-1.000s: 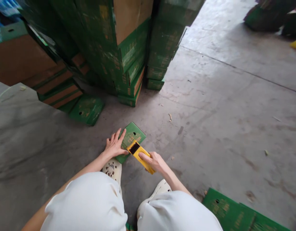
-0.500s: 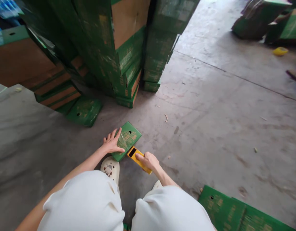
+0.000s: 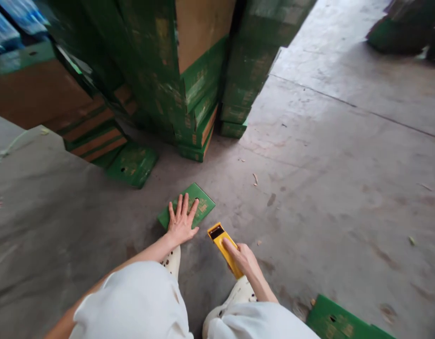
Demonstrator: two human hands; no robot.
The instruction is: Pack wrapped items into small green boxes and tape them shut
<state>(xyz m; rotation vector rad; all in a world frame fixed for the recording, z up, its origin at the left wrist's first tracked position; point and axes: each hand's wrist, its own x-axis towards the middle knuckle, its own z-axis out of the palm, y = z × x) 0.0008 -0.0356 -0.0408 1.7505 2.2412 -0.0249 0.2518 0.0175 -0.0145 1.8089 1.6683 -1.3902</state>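
On the floor before me lies a small green cardboard box (image 3: 203, 200) with printed markings and a hole in its top. My left hand (image 3: 182, 221) rests flat on it, fingers spread. Just to the right, my right hand (image 3: 241, 256) is closed around a yellow hand tool (image 3: 227, 250), its thumb along the top. A dark opening shows at the tool's front end; its exact kind I cannot make out. The tool is held apart from the box, above the floor near my right shoe.
Tall stacks of green and brown cartons (image 3: 203, 84) stand ahead. A flat green carton (image 3: 132, 162) lies at their left foot. Another green carton (image 3: 339, 322) is at lower right. Dark bundles (image 3: 397, 35) sit at the far right. Small scraps dot the concrete floor (image 3: 326, 197).
My left hand has shifted right, further over the box top, and turned. The yellow tool in my right hand has pulled away from the box edge, toward the right and nearer me.
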